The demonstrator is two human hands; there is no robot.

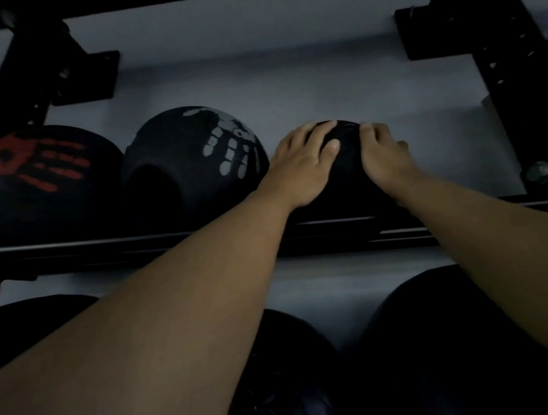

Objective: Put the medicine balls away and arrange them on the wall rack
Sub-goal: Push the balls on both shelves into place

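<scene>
Two bare arms reach up to a black rack (152,237) on a grey wall (247,55). It is quite dark.

Both hands are on one black ball (348,177). This ball sits on the rack's long bar, to the right of two other balls. The left hand (298,166) lies flat on the ball's left side, with the fingers spread and curved over the top. The thumb points toward the middle. The right hand (385,155) presses on the ball's right side, and its fingers bend over the top too. Both hands hold the ball between them.

Just left of it sits a grey-print ball (171,171). It is black with a grey hand shape painted on it. The left hand's wrist is just beside this ball. It is too dark to tell if the two balls touch.

Further left is a red-print ball (34,178). It is black with a red hand shape. It touches the grey-print ball or sits right next to it.

Two black posts (508,51) go up the wall, one on each side.

Below the bar, more dark balls (437,342) sit on a lower row, partly hidden by the arms.
</scene>
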